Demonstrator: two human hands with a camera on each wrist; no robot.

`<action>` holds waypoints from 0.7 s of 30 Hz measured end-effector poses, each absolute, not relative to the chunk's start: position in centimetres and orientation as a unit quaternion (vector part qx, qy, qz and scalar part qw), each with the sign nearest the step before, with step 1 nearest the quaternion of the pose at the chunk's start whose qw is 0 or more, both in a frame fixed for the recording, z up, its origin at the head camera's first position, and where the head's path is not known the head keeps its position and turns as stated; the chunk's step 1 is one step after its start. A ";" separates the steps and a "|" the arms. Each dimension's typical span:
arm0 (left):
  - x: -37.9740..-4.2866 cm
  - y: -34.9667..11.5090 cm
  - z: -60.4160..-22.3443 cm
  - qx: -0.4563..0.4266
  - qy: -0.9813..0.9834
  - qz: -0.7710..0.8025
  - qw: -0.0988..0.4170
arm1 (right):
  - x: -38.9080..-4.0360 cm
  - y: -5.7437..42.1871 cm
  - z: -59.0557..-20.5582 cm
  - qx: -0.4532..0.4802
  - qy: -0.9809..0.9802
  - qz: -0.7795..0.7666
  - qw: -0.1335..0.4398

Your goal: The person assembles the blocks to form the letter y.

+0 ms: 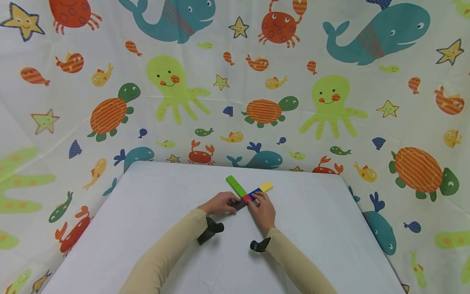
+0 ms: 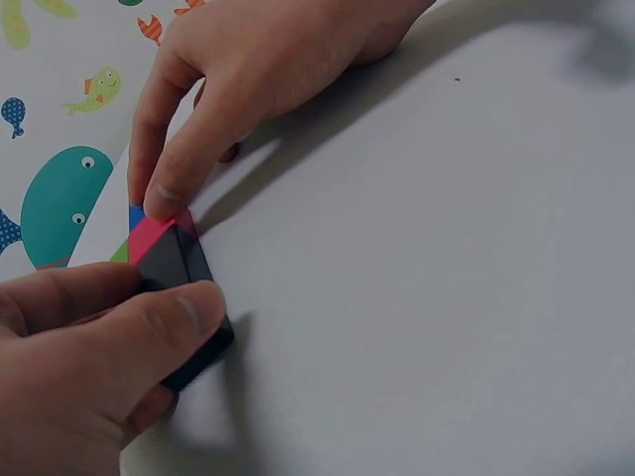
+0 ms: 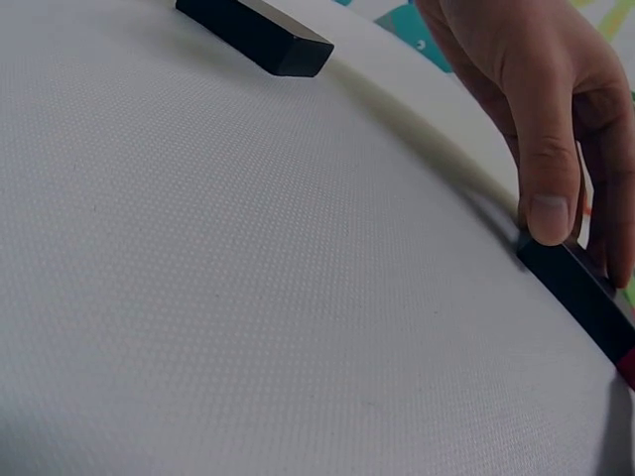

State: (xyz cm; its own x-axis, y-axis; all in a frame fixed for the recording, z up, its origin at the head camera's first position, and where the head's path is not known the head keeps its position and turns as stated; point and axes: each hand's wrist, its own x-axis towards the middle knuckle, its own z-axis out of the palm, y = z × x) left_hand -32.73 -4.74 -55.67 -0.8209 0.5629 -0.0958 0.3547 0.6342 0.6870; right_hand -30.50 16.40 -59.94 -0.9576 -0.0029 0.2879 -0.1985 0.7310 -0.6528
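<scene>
A black block, a small red block, a blue block and a yellow block form a slanting row on the white table. A long green block runs off from the red one. My left hand grips the black block, its thumb on the block's side. My right hand holds the blue block, with one fingertip touching the red block. The right wrist view shows my left hand on the black block, while my right hand is out of that frame.
A second black block lies on the table beside my left wrist, also seen as the dark block in the right wrist view. Behind the white table hangs a sea-animal printed cloth.
</scene>
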 end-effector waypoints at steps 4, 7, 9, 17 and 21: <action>-32.7 -4.7 -55.5 0.260 0.892 0.338 0.151 | -30.6 16.4 -60.0 0.054 -0.921 0.362 0.135; -32.6 -4.7 -55.4 0.263 0.892 0.336 0.149 | -30.6 16.4 -59.9 0.053 -0.921 0.361 0.136; -32.6 -4.7 -55.4 0.263 0.893 0.334 0.147 | -30.5 16.4 -59.8 0.054 -0.920 0.363 0.138; -32.5 -4.9 -55.6 0.257 0.893 0.337 0.149 | -30.4 16.3 -59.8 0.055 -0.919 0.365 0.138; -32.3 -5.5 -55.3 0.255 0.890 0.346 0.149 | -30.5 16.3 -59.9 0.054 -0.918 0.365 0.142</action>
